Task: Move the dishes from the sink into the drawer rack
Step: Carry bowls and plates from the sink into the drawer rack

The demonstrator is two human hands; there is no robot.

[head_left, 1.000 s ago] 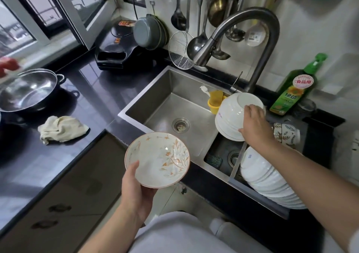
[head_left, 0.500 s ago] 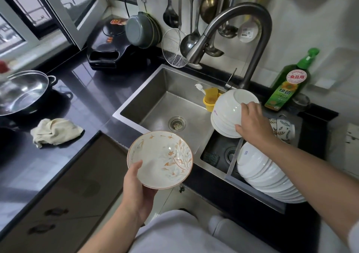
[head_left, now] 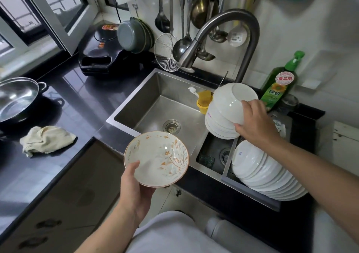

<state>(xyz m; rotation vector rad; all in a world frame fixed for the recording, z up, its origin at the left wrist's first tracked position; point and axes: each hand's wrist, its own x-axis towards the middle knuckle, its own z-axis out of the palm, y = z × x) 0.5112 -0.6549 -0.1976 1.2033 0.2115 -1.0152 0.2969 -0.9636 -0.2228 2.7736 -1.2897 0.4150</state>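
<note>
Two hands are busy: the left hand (head_left: 136, 190) grips one floral bowl (head_left: 156, 158) at lower centre, thumb over its rim, while the right hand (head_left: 256, 122) curls round one tilted stack of white bowls (head_left: 226, 113) over the sink (head_left: 159, 101), above a second white stack (head_left: 264, 175) at lower right.

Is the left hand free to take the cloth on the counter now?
Probably not. The left hand already holds the flowered bowl, so it has no free grip. The cloth itself lies uncovered on the counter, nothing blocking the way.
</note>
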